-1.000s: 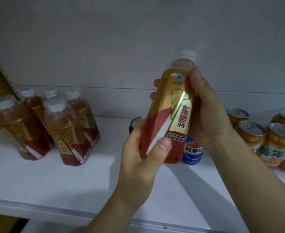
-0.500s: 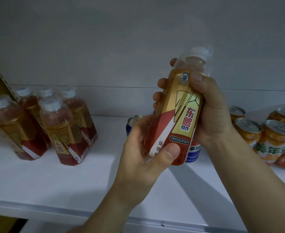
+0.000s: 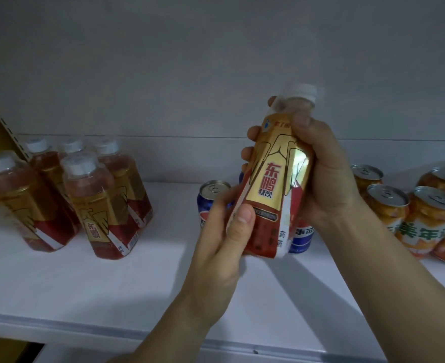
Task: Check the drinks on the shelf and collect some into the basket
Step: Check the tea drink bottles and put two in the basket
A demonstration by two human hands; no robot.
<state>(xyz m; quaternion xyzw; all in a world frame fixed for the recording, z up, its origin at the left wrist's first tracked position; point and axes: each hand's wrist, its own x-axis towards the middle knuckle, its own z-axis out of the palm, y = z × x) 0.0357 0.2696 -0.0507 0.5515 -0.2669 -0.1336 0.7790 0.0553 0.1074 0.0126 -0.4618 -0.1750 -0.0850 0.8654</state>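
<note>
Shop, white retail shelf point(image 3: 85, 297) stocked with grouped identical drink bottles point(image 3: 95, 205), rows of orange cans point(image 3: 426, 218)

Dim, cool indoor light, grey cast overall. Light falls from above and behind the camera: the forearms throw dark diagonal shadows across the white shelf point(image 3: 90, 279), running down-right. A brighter patch lies on the shelf mid-left. Glare streak on the gold label of the held bottle point(image 3: 274, 179); its cap and neck are motion-blurred, as is the right hand point(image 3: 329, 179) thumb tip. Left hand point(image 3: 224, 239) edge soft. Wide-angle bend tilts the bottle cluster point(image 3: 66, 195) and orange cans point(image 3: 426, 213) outward. Upper wall murky, compression-smeared.
</note>
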